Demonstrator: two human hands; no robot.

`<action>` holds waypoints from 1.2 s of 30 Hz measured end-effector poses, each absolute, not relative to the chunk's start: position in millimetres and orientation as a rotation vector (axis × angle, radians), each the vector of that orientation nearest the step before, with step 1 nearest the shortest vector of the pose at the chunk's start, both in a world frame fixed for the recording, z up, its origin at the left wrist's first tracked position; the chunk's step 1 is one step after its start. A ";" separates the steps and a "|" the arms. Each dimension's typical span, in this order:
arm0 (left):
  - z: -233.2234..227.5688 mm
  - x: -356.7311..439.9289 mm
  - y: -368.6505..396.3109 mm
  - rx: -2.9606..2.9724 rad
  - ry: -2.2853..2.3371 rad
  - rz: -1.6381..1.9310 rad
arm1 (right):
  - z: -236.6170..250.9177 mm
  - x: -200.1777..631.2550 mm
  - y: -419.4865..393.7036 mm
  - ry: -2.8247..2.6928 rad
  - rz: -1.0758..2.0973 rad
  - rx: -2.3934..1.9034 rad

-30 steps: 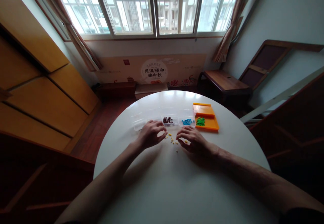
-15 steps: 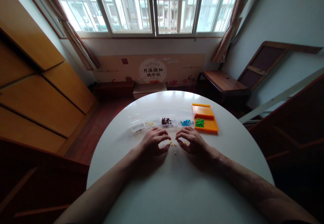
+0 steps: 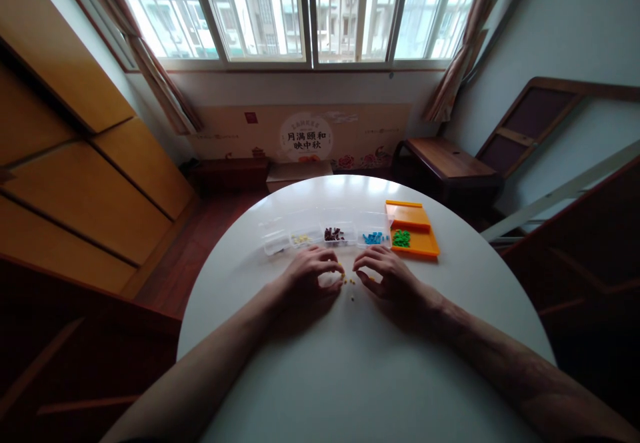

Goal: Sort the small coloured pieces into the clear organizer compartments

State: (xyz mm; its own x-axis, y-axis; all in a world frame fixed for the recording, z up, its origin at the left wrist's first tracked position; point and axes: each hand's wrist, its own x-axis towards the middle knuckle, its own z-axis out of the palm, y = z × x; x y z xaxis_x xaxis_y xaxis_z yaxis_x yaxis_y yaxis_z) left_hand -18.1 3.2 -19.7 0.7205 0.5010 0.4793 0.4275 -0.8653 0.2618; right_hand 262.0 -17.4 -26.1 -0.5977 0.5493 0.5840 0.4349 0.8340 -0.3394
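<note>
Yellow beads (image 3: pixel 349 283) are lying loose at frame centre on the white round table (image 3: pixel 350 376), between both hands. The left hand (image 3: pixel 310 275) is pinching one bead; the right hand (image 3: pixel 387 276) is curling, its grasp unclear. Clear sorting boxes (image 3: pixel 325 236) just above are already holding yellow, brown and blue beads; few are remaining.

Smooth plastics on a faintly glossy white tabletop

The round white tabletop (image 3: pixel 360 363) looks smooth with a soft sheen. The clear plastic compartment box (image 3: pixel 325 235) is glossy and see-through; the orange plastic tray (image 3: pixel 417 243) is smooth and opaque. The tiny yellow beads (image 3: pixel 350 284) look like hard plastic. The side wooden cabinet panels (image 3: pixel 100 183) appear satin-finished.
</note>
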 end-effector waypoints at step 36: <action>-22.0 -19.5 3.9 2.838 0.775 0.820 | -32.3 261.9 -11.9 -2.318 0.238 -0.684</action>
State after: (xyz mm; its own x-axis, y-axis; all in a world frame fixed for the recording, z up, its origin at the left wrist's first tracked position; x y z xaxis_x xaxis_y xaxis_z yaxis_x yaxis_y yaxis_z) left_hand -19.5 3.9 -22.0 0.7276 0.4939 0.4761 0.4470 -0.8678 0.2170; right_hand 261.9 -11.9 -32.3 -0.6168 0.5362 0.5763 0.4078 0.8439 -0.3487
